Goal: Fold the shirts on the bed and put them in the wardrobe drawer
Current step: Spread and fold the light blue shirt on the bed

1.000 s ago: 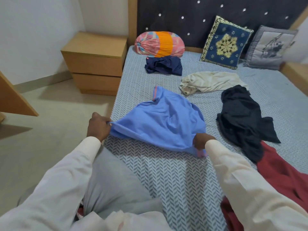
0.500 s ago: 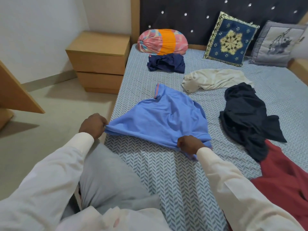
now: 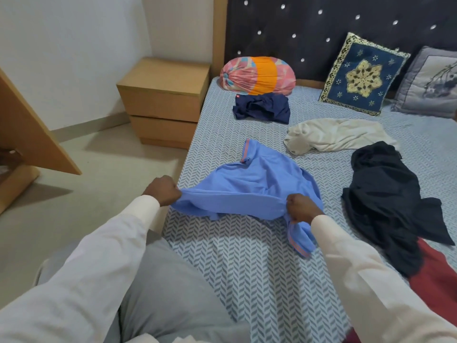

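Pale wood comes first: a slanting panel [image 3: 32, 134] at the far left, perhaps part of the wardrobe though I cannot tell, and a bedside cabinet [image 3: 163, 95] at about eleven o'clock from the hands. The left hand [image 3: 162, 191] is clenched on the near left edge of the blue shirt [image 3: 254, 184], just off the side of the bed [image 3: 247, 280]. The right hand [image 3: 300, 207], at three o'clock from it, pinches a bunch of the same shirt, and a sleeve with an orange-striped cuff dangles below the fist. The cloth between them is pulled into a taut band lifted off the sheet, while the collar end lies flat toward twelve o'clock. Held so, I judge, the shirt can be stretched smooth and squared before its first fold. It sits mid-bed, no drawer in sight. Beyond it at twelve o'clock a navy garment [image 3: 262, 108] lies against a striped bolster [image 3: 257, 74]. A cream shirt [image 3: 333, 134] lies at one o'clock, and at three a black garment [image 3: 385, 191] overlaps a red one [image 3: 435, 280]. All four are crumpled, not yet folded.
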Tool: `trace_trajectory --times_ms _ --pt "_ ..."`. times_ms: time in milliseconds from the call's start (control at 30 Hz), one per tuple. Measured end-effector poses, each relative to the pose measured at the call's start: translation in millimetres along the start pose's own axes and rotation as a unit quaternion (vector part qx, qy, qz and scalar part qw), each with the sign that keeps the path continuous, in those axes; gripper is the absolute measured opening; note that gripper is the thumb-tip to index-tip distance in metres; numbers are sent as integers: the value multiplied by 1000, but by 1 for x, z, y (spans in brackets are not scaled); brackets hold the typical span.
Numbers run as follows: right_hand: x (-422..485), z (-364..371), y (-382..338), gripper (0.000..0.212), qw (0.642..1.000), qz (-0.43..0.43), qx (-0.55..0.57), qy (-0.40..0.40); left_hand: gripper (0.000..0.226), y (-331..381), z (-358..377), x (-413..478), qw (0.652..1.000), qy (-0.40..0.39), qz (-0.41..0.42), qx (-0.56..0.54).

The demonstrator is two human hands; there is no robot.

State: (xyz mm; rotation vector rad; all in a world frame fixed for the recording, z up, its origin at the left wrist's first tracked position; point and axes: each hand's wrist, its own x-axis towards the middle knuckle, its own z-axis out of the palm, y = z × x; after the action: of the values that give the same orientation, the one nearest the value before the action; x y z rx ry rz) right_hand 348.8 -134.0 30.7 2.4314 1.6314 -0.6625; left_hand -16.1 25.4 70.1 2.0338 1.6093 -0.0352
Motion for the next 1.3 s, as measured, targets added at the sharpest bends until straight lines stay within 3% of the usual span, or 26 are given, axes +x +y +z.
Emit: trace_trajectory --times_ms 67,133,167,267,367,467,567,667,700,767,800,833,867,900,933,1000,1067,1100,1167,1233,1300 --pt "13 -5 -2 11 996 24 52 -75 17 7 2 7 993 -103 8 65" --pt "23 -2 -2 12 994 -73 -52 -55 13 12 7 15 972 -197 9 127" --pt "21 -4 -8 19 993 -64 -70 -68 12 11 13 21 964 -229 5 134" --pt "30 2 -8 28 990 -72 -59 -107 9 11 20 33 956 -248 13 154" --pt "33 -4 1 13 989 -69 -8 -128 27 8 10 41 937 -263 14 229" --pt "37 -13 9 40 982 -38 1 -186 29 -1 0 62 919 -338 -51 198" --pt "41 -20 5 43 955 1 -164 -247 28 -2 -12 79 932 -339 -125 39" --pt "59 -56 -3 46 949 29 -231 -214 23 23 -26 106 937 -204 -158 -237" --pt "66 -78 -8 45 969 46 -177 -166 21 40 -35 115 906 -150 -151 -366" --pt "82 -132 -18 43 992 92 88 -18 21 85 -68 132 805 -55 -97 -583" --pt "90 -159 -22 45 948 100 289 87 23 111 -93 139 763 -13 -55 -644" --pt "96 -188 -25 51 852 90 479 193 25 138 -120 144 730 21 -9 -683" --pt "98 -216 -29 60 750 64 597 279 25 163 -150 145 701 50 37 -710" --pt "98 -244 -32 67 684 31 640 350 26 185 -178 145 674 78 77 -731" --pt "92 -273 -38 71 651 2 637 413 26 204 -206 143 654 100 119 -740" --pt "77 -317 -48 75 655 -5 547 522 29 227 -248 137 634 148 180 -737" --pt "61 -341 -44 72 682 13 435 587 31 230 -271 134 649 180 205 -710" --pt "52 -344 -40 69 707 27 372 601 29 225 -274 136 678 195 209 -677" --pt "38 -338 -34 64 781 60 231 577 34 201 -264 151 776 245 193 -548" --pt "31 -320 -23 55 853 79 105 505 45 173 -237 168 878 284 155 -352" --pt "31 -294 -12 46 894 102 39 434 42 150 -201 167 934 267 131 -198"
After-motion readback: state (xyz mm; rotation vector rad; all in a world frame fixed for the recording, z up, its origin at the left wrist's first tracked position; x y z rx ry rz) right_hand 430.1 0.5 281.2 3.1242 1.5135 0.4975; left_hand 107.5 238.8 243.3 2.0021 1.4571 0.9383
